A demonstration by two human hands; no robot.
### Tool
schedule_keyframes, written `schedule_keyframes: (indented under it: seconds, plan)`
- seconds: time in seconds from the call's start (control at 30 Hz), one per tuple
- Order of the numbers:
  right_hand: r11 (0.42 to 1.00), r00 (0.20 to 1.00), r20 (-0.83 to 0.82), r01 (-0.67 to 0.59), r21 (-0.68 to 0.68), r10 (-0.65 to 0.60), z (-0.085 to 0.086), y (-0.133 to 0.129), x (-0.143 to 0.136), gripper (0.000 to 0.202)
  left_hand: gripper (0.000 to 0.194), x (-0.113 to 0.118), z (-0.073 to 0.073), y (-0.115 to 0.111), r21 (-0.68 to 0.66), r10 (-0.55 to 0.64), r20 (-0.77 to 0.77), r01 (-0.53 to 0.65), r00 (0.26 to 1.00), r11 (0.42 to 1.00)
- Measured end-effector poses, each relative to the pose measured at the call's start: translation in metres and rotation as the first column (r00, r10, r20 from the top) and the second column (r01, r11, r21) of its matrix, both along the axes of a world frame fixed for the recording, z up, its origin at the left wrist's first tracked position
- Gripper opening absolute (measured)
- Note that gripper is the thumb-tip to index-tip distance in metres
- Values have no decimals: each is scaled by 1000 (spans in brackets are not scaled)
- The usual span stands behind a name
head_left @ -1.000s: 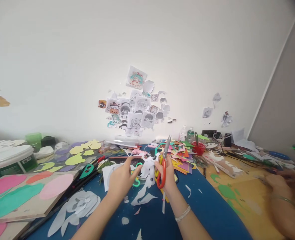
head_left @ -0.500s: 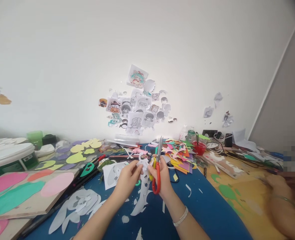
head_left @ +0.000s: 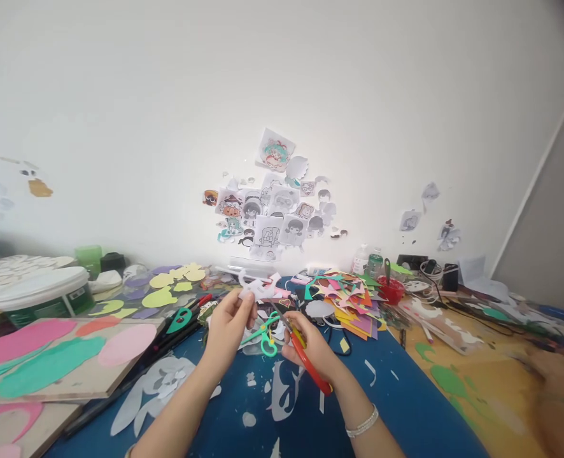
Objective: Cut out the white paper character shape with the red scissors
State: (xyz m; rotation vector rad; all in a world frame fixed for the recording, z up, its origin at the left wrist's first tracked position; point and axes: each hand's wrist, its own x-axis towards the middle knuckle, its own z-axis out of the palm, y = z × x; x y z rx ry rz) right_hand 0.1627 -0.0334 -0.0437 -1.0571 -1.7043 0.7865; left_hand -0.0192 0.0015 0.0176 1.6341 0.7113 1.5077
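I judge the cutting to be partway along. On my feed the white cut-out (head_left: 256, 289) is up in the air over the far part of the blue mat (head_left: 396, 407), with its outline already shaped; I can't make out whether any trimming is left on it. A scrap (head_left: 282, 394) with holes in it lies loose on the mat, toward the near edge, and small offcuts are scattered around it. A stack (head_left: 165, 385) of white pieces sits by the mat's left edge, so plenty of snipping looks done. Clearing up the waste is not done.

My left hand (head_left: 232, 321) has thumb and forefinger pinched together on the cut-out's lower left part. My right hand (head_left: 310, 346) has its fingers curled around the scissors (head_left: 313, 369), red handle toward the wrist, tips pointing up and left. The tips are just beside the cut-out; I can't tell whether they touch it, nor whether the blades are parted.

Between the hands, green scissors (head_left: 268, 343) lie unheld. The coloured pile (head_left: 353, 299) fills the mat's far right corner; bare bench (head_left: 482, 353) shows beyond its right edge.
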Motion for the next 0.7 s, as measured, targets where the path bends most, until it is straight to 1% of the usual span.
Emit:
schedule_keyframes:
  seconds: [0.07, 0.13, 0.27, 0.33, 0.43, 0.57, 0.7]
  plan:
    - [1000, 999, 25, -20, -11, 20, 0, -1, 0, 51, 31, 3, 0, -2, -18, -38, -72, 37, 997, 999]
    - [999, 999, 9, -44, -23, 44, 1, -1, -1, 52, 32, 5, -1, -2, -40, -62, -125, 57, 990, 998]
    - [991, 987, -117, -122, -59, 115, 5, -3, -7, 49, 33, 7, -5, 0, -56, -47, -200, 37, 979, 998]
    - [987, 980, -162, -136, -92, 120, 9, -5, -10, 47, 32, 8, -6, 0, -61, -38, -227, 24, 973, 998]
    - [985, 974, -196, -136, -105, 114, 15, -8, -13, 47, 32, 8, -5, -1, -79, -38, -241, 19, 970, 997]
    - [979, 965, -201, -186, -84, 167, 20, -12, -13, 54, 32, 8, -4, -2, -91, -50, -217, 31, 975, 995]
    - [976, 958, -232, -195, -93, 169, 22, -15, -14, 53, 31, 8, -3, -2, -59, -8, -210, -5, 978, 998]
